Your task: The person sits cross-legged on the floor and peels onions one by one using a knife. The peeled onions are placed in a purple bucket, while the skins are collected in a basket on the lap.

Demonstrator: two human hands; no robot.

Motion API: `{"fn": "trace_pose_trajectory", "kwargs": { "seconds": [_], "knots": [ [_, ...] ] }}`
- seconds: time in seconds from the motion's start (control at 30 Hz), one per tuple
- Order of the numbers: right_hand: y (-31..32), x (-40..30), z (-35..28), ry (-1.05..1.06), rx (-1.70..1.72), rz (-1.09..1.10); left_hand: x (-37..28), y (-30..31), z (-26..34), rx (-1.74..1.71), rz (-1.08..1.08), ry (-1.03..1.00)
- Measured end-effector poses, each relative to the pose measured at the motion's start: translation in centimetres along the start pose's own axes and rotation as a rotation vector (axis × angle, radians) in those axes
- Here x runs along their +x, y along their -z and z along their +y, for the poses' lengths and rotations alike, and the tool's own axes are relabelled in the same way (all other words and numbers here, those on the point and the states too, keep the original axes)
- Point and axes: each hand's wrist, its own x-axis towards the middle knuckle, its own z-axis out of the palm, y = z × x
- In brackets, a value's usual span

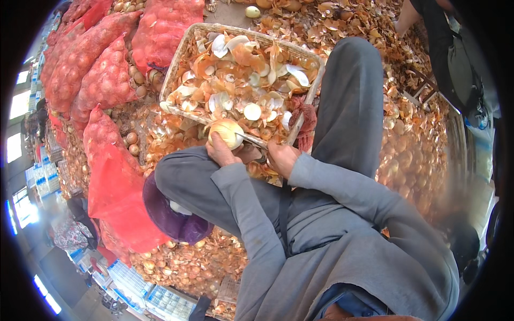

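Observation:
My left hand (pixel 223 153) grips a pale yellow onion (pixel 227 133) that is largely peeled, above the near rim of the crate. My right hand (pixel 282 157) is closed around a knife (pixel 254 139), its blade pointing left and touching the onion's right side. Fingers cover most of the knife's handle. Just beyond both hands stands a light rectangular crate (pixel 257 33), filled with brown onion skins, white peel pieces and cut ends. A pinkish-red cloth or net (pixel 306 120) hangs at its right corner.
Red mesh sacks of onions (pixel 105 74) line the left side. Below my bent left knee sits a purple bucket (pixel 162 212) with something white inside. Loose skins (pixel 377 32) cover much of the floor. A person (pixel 453 60) is at upper right, another person (pixel 72 230) at far left.

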Motion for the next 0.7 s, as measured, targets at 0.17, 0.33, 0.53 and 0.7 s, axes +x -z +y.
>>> {"fn": "trace_pose_trajectory", "kwargs": {
  "seconds": [0.17,0.33,0.53,0.7],
  "knots": [
    [0.8,-0.2,-1.9,0.039,-0.285,-0.018,8.3,5.3,-7.8,0.492,-0.119,-0.535],
    [0.1,-0.3,-1.5,0.132,-0.53,0.103,1.7,0.5,-4.1,0.032,0.06,-0.264],
    [-0.9,0.3,-0.9,0.062,-0.574,0.069,3.1,1.3,-5.7,0.303,0.079,-0.428],
    [-0.9,1.5,-0.3,0.07,-0.576,0.033,3.7,1.4,-7.6,0.382,0.051,-0.537]
  ]
}}
